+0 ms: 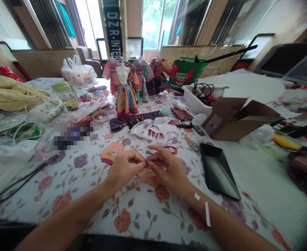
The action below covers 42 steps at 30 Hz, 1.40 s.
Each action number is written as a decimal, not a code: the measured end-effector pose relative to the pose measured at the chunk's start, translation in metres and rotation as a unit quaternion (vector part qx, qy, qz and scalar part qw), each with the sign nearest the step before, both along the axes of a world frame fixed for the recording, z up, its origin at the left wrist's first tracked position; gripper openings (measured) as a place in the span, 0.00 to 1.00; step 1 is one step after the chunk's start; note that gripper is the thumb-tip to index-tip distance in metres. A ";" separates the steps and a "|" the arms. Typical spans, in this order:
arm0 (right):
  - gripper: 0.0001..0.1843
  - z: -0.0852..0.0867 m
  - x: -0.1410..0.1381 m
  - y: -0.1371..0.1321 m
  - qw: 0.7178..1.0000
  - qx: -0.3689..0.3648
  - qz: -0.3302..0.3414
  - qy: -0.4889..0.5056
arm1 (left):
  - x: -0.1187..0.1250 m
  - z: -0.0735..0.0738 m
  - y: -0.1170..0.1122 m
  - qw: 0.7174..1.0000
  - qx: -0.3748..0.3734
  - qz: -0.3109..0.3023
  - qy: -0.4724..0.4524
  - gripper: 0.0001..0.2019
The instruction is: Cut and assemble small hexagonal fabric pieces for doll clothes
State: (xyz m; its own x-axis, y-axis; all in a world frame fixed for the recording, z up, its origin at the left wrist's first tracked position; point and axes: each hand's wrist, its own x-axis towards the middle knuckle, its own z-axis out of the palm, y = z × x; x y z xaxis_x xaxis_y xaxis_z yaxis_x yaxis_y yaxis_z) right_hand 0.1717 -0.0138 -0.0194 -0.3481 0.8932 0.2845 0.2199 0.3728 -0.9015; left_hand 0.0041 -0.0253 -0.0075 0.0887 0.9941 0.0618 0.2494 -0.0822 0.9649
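My left hand [124, 168] and my right hand [167, 167] meet above the floral tablecloth [96, 195], fingertips pinched together on a tiny item I cannot make out. Under the hands lies an orange fabric piece [148, 177]. A similar orange patterned piece [111, 152] lies just left of the hands. Red-handled scissors [169, 149] lie right behind my right hand. White embroidered cloth [156, 129] is bunched beyond them.
A black tablet [218, 170] lies to the right of my hands. An open cardboard box [237, 116] and a white bin of cables [199, 96] stand behind it. Dressed doll mannequins [126, 89] stand at the centre back. Bags, jars and cables crowd the left.
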 end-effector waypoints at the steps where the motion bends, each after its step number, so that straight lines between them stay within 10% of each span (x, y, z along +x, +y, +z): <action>1: 0.23 0.001 0.000 0.000 1.000 -0.001 0.004 0.003 | 0.000 -0.001 0.000 1.000 0.001 -0.004 0.001 0.03; 15: 0.21 0.000 0.002 0.008 0.977 -0.135 0.023 0.163 | -0.002 -0.003 0.004 0.999 0.011 -0.042 0.000 0.05; 42: 0.21 0.007 0.003 0.005 0.968 -0.153 0.009 0.198 | 0.002 -0.008 0.004 0.994 -0.015 -0.038 -0.099 0.23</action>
State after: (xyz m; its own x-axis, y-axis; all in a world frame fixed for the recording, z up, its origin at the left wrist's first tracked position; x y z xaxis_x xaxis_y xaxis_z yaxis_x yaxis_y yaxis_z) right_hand 0.1747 -0.0087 -0.0122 -0.2821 0.9516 0.1222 -0.1705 0.0757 -0.9825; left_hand 0.0065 -0.0209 -0.0156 0.1522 0.9868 0.0550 0.0478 -0.0629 0.9969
